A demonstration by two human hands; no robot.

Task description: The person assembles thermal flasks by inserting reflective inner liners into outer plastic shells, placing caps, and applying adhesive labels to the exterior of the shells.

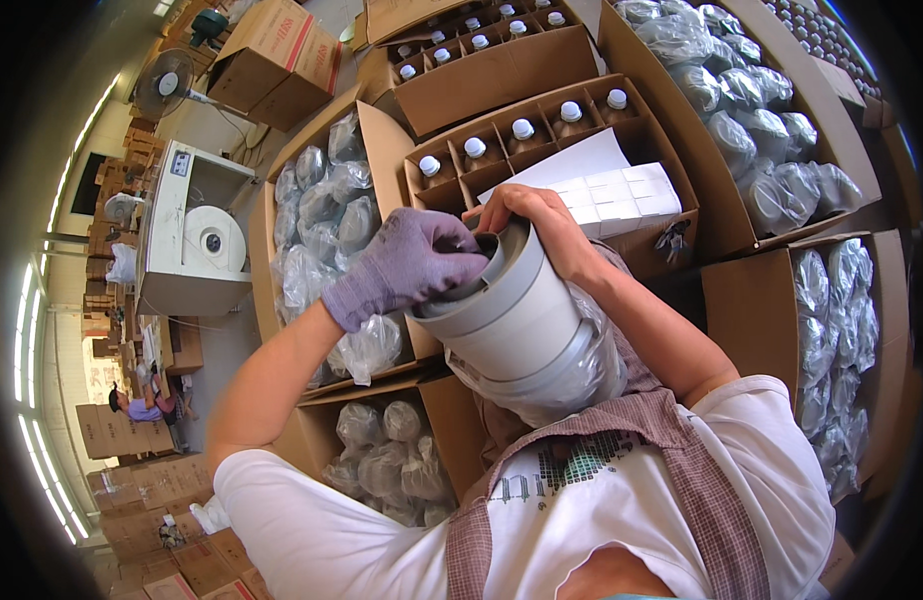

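Note:
In front of my chest is a stack of grey round plastic parts (522, 325), tilted, its open end facing away from my body. Clear plastic film (582, 370) wraps its lower part. My left hand (412, 258), in a purple-grey glove, is closed with its fingers curled over the rim and into the opening, gripping a curved grey inner piece (494, 262). My right hand (542, 222) is bare and closed round the far side of the rim, fingers bent over the edge. The fingertips inside the opening are partly hidden.
Beyond my hands, a divided carton (647, 240) holds brown bottles with white caps, with a white label sheet (622, 197) on top. Cartons of film-wrapped items stand left (260, 225) and right (747, 310). A white machine (167, 265), a fan (167, 80) and another person (142, 405) are farther left.

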